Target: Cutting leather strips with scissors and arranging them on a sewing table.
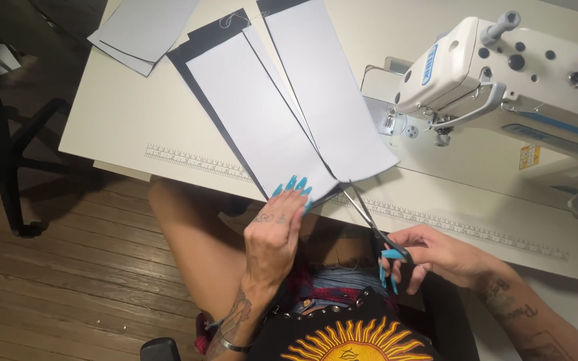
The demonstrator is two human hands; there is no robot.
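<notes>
Surface: cream desk [122,113], sewing machine [503,73] far right.
Left hand [272,234]: flat, open grip, pressing white panel [255,113].
Right hand [429,254]: grip closed around scissors [369,217] at panel's near edge.

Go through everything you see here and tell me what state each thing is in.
Scissors: blades slightly open, tips at the strip's edge.
Fabric strips: flat, overlapping, near ends past the table's edge.
Left hand: pressing the strip flat.
Right hand: gripping the scissors.
Sewing machine: upright, nothing under the needle.

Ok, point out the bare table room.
Free: the table left of the long fabric strips, below the corner stack. Crowded: between strips and sewing machine, and the front edge by left hand, scissors, right hand.
</notes>
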